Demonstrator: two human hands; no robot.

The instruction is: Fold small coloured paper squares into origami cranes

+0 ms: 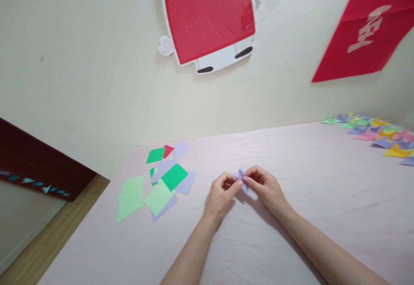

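Note:
A small lavender piece of folded paper [241,175] is held up between my two hands, just above the cloth-covered surface. My left hand [224,193] pinches its left side between thumb and fingers. On the other side, my right hand [264,186] grips it the same way, thumb and fingertips pressed together. The paper has several pointed flaps, partly hidden behind my fingertips. Both forearms reach in from the bottom of the view and cast shadows on the cloth.
Loose square paper sheets [160,198] in green, lavender and red lie to the left. Several folded paper figures [381,132] stand in rows at the far right. A wall [97,82] with a red poster [207,13] and a red banner [362,35] rises behind the pale cloth [310,173].

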